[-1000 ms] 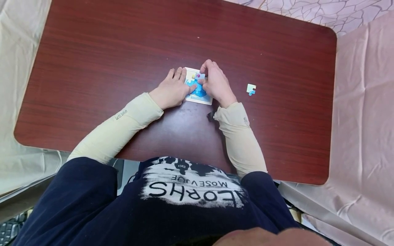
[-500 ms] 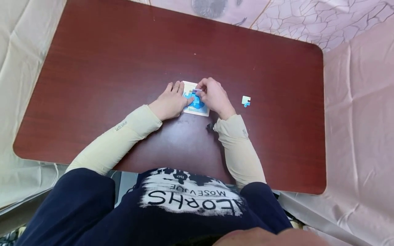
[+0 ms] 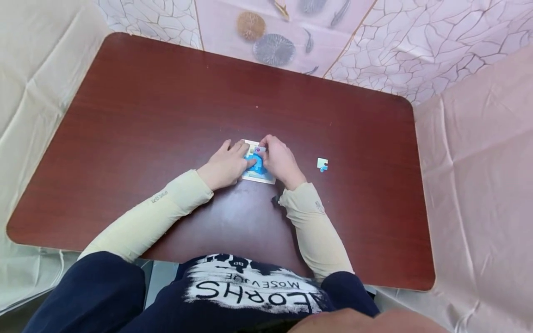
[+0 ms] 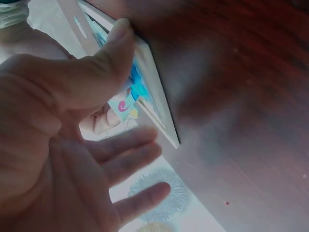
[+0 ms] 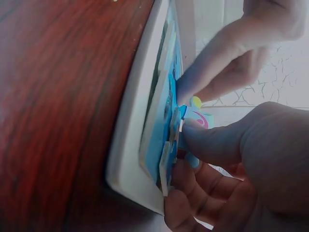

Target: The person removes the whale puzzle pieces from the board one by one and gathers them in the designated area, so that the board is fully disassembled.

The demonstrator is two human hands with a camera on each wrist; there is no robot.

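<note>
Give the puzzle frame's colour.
The puzzle frame is off-white, clearest in the right wrist view.

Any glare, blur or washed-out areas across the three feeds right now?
Head: a pale glare patch on the table, on the wearer's side of the puzzle. Left wrist: left hand soft and shaded, the backdrop beyond it washed out. Right wrist: table grain blurry, backdrop bright and washed out, right hand dim against it.

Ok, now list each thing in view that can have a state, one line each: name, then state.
Puzzle: on the table, unfinished
Held piece: pinched, not seated flat
Loose piece: lying on the table, apart from the puzzle
Left hand: thumb resting on the puzzle
Right hand: pinching the held piece
Sleeves: down to the wrists
</note>
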